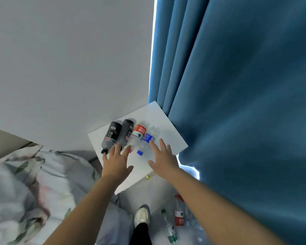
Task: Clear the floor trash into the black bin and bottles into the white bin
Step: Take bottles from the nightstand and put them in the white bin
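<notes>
Over table (159, 115) bottles (127, 135): L hand (117, 162), R hand (163, 156), fingers (162, 143) straight.

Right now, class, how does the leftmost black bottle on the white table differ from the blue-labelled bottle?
The leftmost black bottle is dark with a black cap; the blue-labelled bottle is clear with a blue cap. The leftmost black bottle lies by the left hand, the blue-labelled bottle by the right hand. Both lie on their sides on the white table, caps toward the person.

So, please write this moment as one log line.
left hand: open, near dark bottles | right hand: open, near clear bottles | nightstand: four bottles lying flat
</notes>
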A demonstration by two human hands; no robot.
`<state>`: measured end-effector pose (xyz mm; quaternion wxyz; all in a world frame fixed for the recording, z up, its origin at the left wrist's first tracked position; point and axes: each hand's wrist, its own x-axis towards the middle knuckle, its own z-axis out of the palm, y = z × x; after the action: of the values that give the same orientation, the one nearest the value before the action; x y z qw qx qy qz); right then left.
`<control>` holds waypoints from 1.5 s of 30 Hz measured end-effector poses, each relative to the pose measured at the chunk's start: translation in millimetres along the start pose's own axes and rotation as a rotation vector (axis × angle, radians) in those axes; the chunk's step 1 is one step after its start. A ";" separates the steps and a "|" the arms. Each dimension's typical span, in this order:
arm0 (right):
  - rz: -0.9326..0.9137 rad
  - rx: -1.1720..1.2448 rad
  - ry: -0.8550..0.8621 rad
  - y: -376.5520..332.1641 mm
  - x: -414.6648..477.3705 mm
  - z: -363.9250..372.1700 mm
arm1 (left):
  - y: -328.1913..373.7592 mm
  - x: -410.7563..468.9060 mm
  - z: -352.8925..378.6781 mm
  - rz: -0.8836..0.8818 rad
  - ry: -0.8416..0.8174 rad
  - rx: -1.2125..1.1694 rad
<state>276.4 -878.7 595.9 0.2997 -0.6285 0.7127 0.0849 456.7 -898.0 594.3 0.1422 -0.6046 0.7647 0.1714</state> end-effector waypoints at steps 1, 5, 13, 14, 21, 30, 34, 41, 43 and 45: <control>0.023 0.011 -0.014 -2.0 20.9 8.0 | -4.7 21.0 7.0 0.007 -0.017 0.000; 0.119 0.100 -0.052 -2.0 88.8 36.7 | -11.8 91.8 36.2 0.057 -0.015 -0.015; 0.217 0.223 -0.096 7.1 166.8 82.8 | -6.3 167.2 78.5 0.140 -0.028 -0.012; 0.236 0.222 -0.082 10.5 170.5 84.3 | -5.9 170.3 81.7 0.148 -0.034 -0.005; 0.314 0.245 -0.026 29.2 187.0 100.3 | -2.8 188.5 103.3 0.186 -0.107 -0.037; 0.347 0.328 0.067 50.7 165.1 108.0 | 17.6 182.7 113.4 0.153 -0.100 -0.136; 0.320 0.400 0.127 69.6 123.2 72.7 | 29.0 151.5 77.5 0.169 -0.061 -0.221; 0.277 0.541 0.347 94.5 -5.9 -3.3 | 65.2 50.5 -9.4 0.238 0.037 -0.321; 0.258 0.614 0.389 100.9 -47.1 -16.1 | 78.7 17.5 -29.4 0.261 0.061 -0.352; 0.228 0.648 0.421 106.3 -86.6 -28.4 | 92.7 -13.6 -45.3 0.290 0.087 -0.399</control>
<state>169.4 -798.8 637.8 0.3185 -0.4219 0.8136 -0.2421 369.2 -886.2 649.3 -0.0392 -0.5114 0.7999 0.3115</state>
